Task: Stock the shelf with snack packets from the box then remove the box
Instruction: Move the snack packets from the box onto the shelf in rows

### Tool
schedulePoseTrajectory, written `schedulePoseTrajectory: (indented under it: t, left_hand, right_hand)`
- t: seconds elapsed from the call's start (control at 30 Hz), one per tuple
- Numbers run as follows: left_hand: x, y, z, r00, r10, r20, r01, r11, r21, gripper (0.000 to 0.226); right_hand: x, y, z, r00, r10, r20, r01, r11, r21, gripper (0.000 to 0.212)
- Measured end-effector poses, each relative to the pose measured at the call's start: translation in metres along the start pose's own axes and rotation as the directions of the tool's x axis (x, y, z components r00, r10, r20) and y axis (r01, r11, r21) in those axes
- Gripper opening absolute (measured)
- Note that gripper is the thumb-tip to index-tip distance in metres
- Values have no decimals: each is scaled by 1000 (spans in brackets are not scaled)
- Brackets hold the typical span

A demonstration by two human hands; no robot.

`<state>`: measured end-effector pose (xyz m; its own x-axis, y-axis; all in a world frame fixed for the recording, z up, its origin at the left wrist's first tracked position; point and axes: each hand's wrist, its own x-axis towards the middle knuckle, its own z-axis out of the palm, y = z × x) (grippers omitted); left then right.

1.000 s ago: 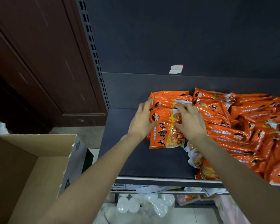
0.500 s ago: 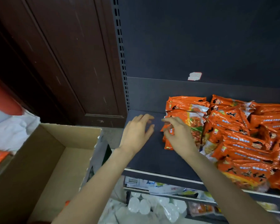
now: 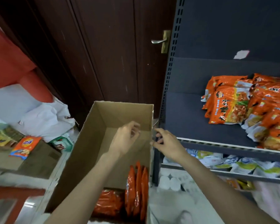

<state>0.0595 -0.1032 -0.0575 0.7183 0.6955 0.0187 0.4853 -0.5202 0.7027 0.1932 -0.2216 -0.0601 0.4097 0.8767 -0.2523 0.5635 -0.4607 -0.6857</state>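
While the open cardboard box (image 3: 94, 152) sits on the floor just left of the shelving unit, both hands are held over it with nothing gripped. The left hand (image 3: 125, 139) is seen above the box's inside, fingers loosely curled and empty. The right hand (image 3: 166, 143) is found at the box's right wall, by the shelf's front corner – fingers loosely bent, nothing held; whether the cardboard edge is actually touched can't be told.

A few orange snack packets (image 3: 137, 191) are left in the near end of the box, some stood on edge against the right wall, others lying flat beside them. Many more of the same orange packets (image 3: 249, 107) are piled on the right part of the dark shelf (image 3: 192, 117) – its left part is seen bare.

A dark wooden door (image 3: 103, 54) with a metal handle (image 3: 158, 41) is seen behind the box.
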Motion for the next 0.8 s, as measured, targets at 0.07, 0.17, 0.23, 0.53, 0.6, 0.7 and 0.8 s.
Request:
schedulePoseTrajectory:
  t: [0.07,0.17,0.23,0.53,0.6,0.7,0.8]
  left_hand:
    - [-13,-24,-2,995,-60,85,58,998,20,27]
    - [-30,-48,3,959,-154,239,154,988,20,35]
    - [-40,-56,10,930,-148,337,151,988,17,41]
    - [-55,-65,40,823,-188,535,201,979,36,55]
    - [-56,-62,44,842,-198,502,204,978,45,47]
    - [-59,-62,48,875,-215,433,213,976,54,23]
    - [-65,-62,44,905,-218,365,221,975,36,18]
  right_hand:
    - [-9,-9,20,998,34,45,-37,997,73,73]
    - [-22,-13,38,997,76,34,-81,982,169,87]
    - [-29,-12,45,994,106,28,-109,975,193,87]
    - [-61,-6,68,980,187,68,-198,941,273,82]
    - [-63,-6,68,981,187,47,-193,944,268,81]
    - [-65,-10,66,987,160,16,-158,949,273,82]
    - [-66,-13,62,991,136,-3,-130,955,267,80]
